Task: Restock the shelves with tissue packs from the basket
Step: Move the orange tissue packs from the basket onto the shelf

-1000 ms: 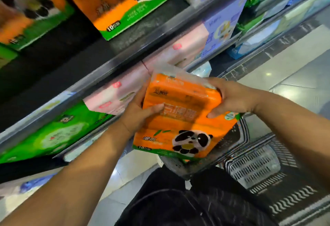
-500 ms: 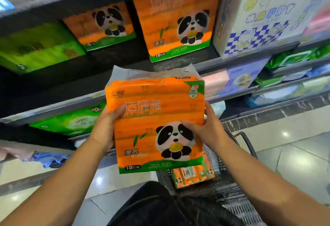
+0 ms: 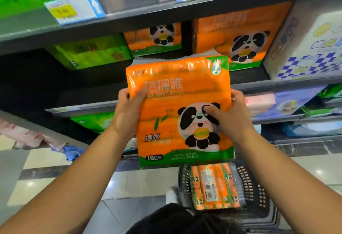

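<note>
Orange tissue pack (image 3: 177, 108) is up in front of the shelf (image 3: 277, 83) front edge, above the basket (image 3: 256, 189), with my left hand (image 3: 127, 112) and right hand (image 3: 233, 117) clamped on its sides. Plastic looks slick, so it might slip, or snag that edge going in.

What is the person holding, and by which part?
An orange panda tissue pack, upright: left hand grips its left edge, right hand its right edge.

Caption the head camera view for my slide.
Left hand and right hand hold an orange tissue pack before matching shelf packs, basket below.
</note>
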`<action>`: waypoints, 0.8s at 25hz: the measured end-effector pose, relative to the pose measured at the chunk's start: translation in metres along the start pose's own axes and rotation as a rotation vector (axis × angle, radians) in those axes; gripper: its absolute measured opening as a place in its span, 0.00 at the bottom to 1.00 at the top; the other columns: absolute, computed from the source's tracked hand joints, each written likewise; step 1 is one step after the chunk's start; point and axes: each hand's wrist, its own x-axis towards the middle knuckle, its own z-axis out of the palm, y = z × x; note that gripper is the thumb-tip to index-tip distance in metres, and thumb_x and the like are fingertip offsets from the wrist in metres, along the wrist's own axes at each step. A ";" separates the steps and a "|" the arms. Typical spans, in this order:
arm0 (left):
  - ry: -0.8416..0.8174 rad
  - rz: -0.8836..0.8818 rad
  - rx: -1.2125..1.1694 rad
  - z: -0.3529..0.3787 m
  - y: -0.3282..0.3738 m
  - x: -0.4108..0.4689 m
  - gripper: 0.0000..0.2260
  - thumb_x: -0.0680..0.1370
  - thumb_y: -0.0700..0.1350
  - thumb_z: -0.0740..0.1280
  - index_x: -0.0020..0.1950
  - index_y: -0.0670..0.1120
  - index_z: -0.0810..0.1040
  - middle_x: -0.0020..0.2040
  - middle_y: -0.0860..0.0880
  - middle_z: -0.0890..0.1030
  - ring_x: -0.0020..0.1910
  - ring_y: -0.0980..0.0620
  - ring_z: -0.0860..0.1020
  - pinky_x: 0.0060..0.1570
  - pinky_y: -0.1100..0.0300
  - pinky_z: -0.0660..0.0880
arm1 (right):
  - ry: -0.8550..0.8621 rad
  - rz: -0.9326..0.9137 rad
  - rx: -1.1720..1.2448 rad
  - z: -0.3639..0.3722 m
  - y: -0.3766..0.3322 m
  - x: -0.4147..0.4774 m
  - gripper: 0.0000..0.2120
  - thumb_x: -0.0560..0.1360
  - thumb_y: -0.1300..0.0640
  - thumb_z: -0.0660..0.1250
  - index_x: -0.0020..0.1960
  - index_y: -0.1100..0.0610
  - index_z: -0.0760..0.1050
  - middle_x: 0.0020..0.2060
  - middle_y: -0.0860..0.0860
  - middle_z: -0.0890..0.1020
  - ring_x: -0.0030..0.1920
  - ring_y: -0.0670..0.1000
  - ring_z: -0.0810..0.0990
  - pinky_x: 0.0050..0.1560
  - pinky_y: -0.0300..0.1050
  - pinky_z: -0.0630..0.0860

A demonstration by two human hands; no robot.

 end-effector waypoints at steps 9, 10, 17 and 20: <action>0.084 0.054 0.026 -0.042 0.014 0.048 0.36 0.70 0.41 0.75 0.74 0.50 0.61 0.64 0.49 0.77 0.57 0.51 0.78 0.58 0.44 0.76 | -0.072 -0.004 0.122 0.030 -0.028 0.030 0.26 0.70 0.68 0.72 0.62 0.48 0.69 0.50 0.50 0.83 0.51 0.52 0.82 0.51 0.53 0.79; 0.087 0.093 0.058 -0.046 0.014 0.052 0.33 0.71 0.40 0.75 0.72 0.50 0.63 0.63 0.49 0.77 0.58 0.51 0.78 0.58 0.45 0.76 | -0.082 0.001 0.095 0.037 -0.027 0.031 0.27 0.70 0.68 0.72 0.62 0.48 0.67 0.50 0.50 0.81 0.50 0.52 0.82 0.50 0.52 0.79; -0.109 0.134 0.304 -0.073 0.020 0.067 0.43 0.72 0.41 0.75 0.77 0.62 0.54 0.62 0.57 0.76 0.56 0.57 0.77 0.54 0.52 0.78 | -0.080 -0.022 0.028 0.070 -0.044 0.032 0.33 0.72 0.64 0.73 0.67 0.41 0.63 0.52 0.40 0.79 0.51 0.43 0.79 0.55 0.49 0.76; -0.058 0.207 0.393 -0.084 0.027 0.075 0.47 0.71 0.42 0.76 0.78 0.62 0.48 0.66 0.56 0.72 0.59 0.56 0.74 0.55 0.54 0.74 | -0.042 -0.096 -0.039 0.082 -0.054 0.034 0.37 0.71 0.63 0.74 0.71 0.42 0.61 0.59 0.42 0.77 0.58 0.46 0.77 0.58 0.49 0.75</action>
